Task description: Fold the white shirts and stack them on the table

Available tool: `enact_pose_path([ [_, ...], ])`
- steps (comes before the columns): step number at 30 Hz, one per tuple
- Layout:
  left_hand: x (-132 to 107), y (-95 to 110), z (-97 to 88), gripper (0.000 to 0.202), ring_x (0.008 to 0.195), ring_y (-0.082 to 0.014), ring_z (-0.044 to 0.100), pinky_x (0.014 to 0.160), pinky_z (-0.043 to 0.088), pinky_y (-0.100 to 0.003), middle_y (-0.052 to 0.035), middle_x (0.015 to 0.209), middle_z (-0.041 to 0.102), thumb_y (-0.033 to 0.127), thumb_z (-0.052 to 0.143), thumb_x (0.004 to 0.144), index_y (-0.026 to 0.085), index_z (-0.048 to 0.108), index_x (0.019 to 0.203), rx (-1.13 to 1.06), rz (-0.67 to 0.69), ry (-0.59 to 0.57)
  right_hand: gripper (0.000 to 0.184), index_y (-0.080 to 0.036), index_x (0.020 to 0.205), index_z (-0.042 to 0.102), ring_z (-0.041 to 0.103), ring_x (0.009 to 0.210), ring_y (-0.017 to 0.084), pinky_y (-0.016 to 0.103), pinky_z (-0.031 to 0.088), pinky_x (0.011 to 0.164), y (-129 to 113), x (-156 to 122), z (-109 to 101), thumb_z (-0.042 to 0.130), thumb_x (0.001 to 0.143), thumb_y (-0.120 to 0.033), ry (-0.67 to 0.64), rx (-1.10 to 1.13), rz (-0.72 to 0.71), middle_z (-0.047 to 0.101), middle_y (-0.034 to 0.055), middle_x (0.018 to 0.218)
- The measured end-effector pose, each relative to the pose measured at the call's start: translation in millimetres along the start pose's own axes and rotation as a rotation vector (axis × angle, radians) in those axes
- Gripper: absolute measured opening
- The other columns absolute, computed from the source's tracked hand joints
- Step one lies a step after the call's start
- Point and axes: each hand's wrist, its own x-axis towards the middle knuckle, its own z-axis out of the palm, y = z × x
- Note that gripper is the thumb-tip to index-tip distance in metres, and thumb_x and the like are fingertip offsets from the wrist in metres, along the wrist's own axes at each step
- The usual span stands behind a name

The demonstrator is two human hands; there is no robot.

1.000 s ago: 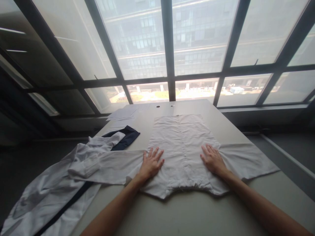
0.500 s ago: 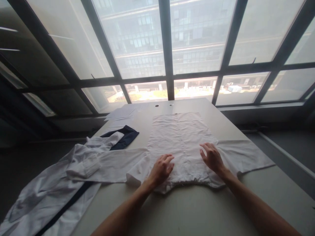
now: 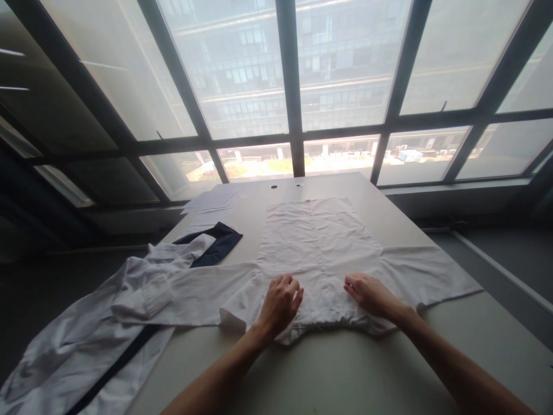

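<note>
Left hand (image 3: 279, 302) and right hand (image 3: 369, 294) have their fingers curled over the white garment (image 3: 319, 248); whether either pinches cloth does not show. Wrinkled along a central line, the garment lies spread mid-bench (image 3: 337, 369), its ruffled end facing the near edge, its sleeves reaching toward the left and right edges. Both forearms slant inward across the near edge, hands apart.

Tall windows (image 3: 242, 75) glow; the floor (image 3: 514, 265) lies dark.
</note>
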Motion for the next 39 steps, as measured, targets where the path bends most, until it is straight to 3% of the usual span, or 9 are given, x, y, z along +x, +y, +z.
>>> enact_pose_path([
  [8,-5.7,0.2,4.4,0.018,0.091,-0.0248,0.061,0.087,0.046,-0.039,-0.0076,0.093,0.066,0.034,0.057,0.095,0.02,0.062,0.086,-0.149,-0.1,-0.173,0.015,-0.02,0.095,0.063,0.06,0.075,0.021,0.03,0.04,0.069,3.7,-7.3,-1.1,0.058,0.092,-0.034,-0.061,0.127,0.178,0.067,0.0051,0.082],
  [14,-1.3,-1.7,-14.2,0.024,0.103,-0.021,0.063,0.092,0.05,-0.035,-0.0108,0.115,0.066,0.042,0.056,0.098,0.018,0.06,0.097,-0.932,0.024,-0.206,0.04,-0.018,0.123,0.059,0.057,0.074,0.015,0.027,0.045,0.068,13.6,-5.1,-20.7,0.066,0.087,-0.033,-0.126,0.652,0.055,0.062,-0.001,0.08],
  [22,-5.0,2.0,-55.9,0.052,0.117,-0.0338,0.065,0.1,0.05,-0.046,-0.0184,0.119,0.07,0.058,0.076,0.082,0.013,0.067,0.109,-1.449,0.232,-0.981,0.071,-0.014,0.136,0.057,0.072,0.093,0.025,0.036,0.052,0.081,4.6,-21.4,-56.3,0.078,0.08,-0.053,-0.895,1.09,-0.221,0.074,0.0107,0.093],
  [24,-4.3,3.9,-50.6,0.049,0.112,-0.0319,0.068,0.096,0.053,-0.044,-0.018,0.115,0.072,0.056,0.068,0.09,0.012,0.069,0.112,-1.396,0.183,-0.864,0.06,-0.013,0.13,0.062,0.072,0.089,0.024,0.036,0.053,0.08,1.7,-16.3,-46.8,0.069,0.088,-0.055,-0.717,1.095,-0.181,0.074,0.0102,0.089],
  [26,-2.5,6.5,-36.9,0.038,0.108,-0.028,0.069,0.095,0.053,-0.041,-0.0147,0.111,0.073,0.049,0.06,0.096,0.014,0.07,0.109,-1.228,0.078,-0.499,0.048,-0.014,0.124,0.064,0.071,0.086,0.023,0.036,0.054,0.079,-3.4,-8.0,-30.2,0.058,0.096,-0.052,-0.332,1.013,-0.099,0.073,0.0097,0.089],
  [28,-1.3,8.4,-18.0,0.028,0.109,-0.0246,0.068,0.1,0.051,-0.039,-0.0109,0.113,0.073,0.039,0.055,0.099,0.018,0.071,0.109,-0.953,0.004,-0.179,0.039,-0.017,0.122,0.065,0.069,0.097,0.024,0.039,0.054,0.087,-11.0,-0.6,-9.8,0.049,0.1,-0.044,0.043,0.799,-0.039,0.073,0.0119,0.101],
  [30,-1.7,8.4,1.0,0.026,0.118,-0.0233,0.064,0.107,0.047,-0.04,-0.0086,0.123,0.071,0.031,0.053,0.099,0.022,0.069,0.117,-0.683,0.019,-0.067,0.037,-0.02,0.128,0.064,0.062,0.119,0.026,0.044,0.048,0.103,-18.9,2.8,10.5,0.045,0.101,-0.036,0.217,0.519,-0.065,0.068,0.0141,0.125],
  [34,-6.0,2.4,23.3,0.053,0.147,-0.0281,0.038,0.122,0.028,-0.051,-0.009,0.155,0.048,0.038,0.055,0.098,0.027,0.048,0.15,-0.281,0.241,-0.237,0.06,-0.026,0.155,0.04,0.026,0.152,0.03,0.053,0.022,0.122,-23.9,-1.4,38.0,0.053,0.098,-0.041,0.029,0.124,-0.233,0.037,0.0122,0.162],
  [39,-7.9,-3.3,23.4,0.071,0.155,-0.0298,0.016,0.124,0.018,-0.054,-0.0065,0.167,0.024,0.052,0.047,0.102,0.031,0.018,0.163,-0.131,0.367,-0.353,0.078,-0.025,0.163,0.017,0.006,0.156,0.028,0.055,0.006,0.124,-18.1,-5.0,46.0,0.05,0.098,-0.053,-0.102,0.025,-0.273,0.014,0.0108,0.169],
])
